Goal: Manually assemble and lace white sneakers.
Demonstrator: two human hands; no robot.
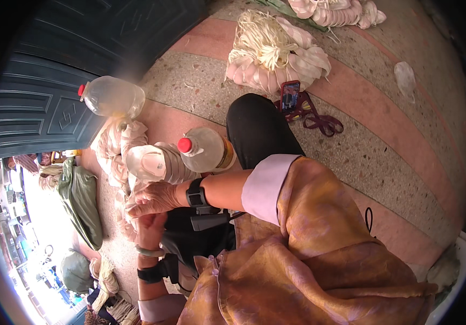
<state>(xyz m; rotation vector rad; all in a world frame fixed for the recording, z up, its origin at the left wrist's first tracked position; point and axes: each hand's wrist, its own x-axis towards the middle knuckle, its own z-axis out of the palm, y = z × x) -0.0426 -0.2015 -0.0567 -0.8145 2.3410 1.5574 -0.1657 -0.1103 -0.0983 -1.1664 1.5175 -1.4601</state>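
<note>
Speckled floor (384,157) with pink bands, bordered at upper left by dark blue panelled doors (35,89). A seated person in a brown patterned garment (319,216) and black trousers (260,130) leans over the work. A green sack (81,206) lies at left; a bundle of pale pieces and cords (273,54) lies beyond the right knee. The row of cupped pale pieces (146,162) lies just beyond the hands, between two clear, red-capped bottles (115,96) (208,150). The right hand (158,198), its fingers bent and close together, overlaps the left hand (151,227) in view, beside the row's near end; the left fingers are largely hidden, and whether either set grips a piece cannot be told. Smaller items: phone (290,97) near the bundle, black wrist bands (195,195), pale bracelet (149,252) on the left wrist.
</note>
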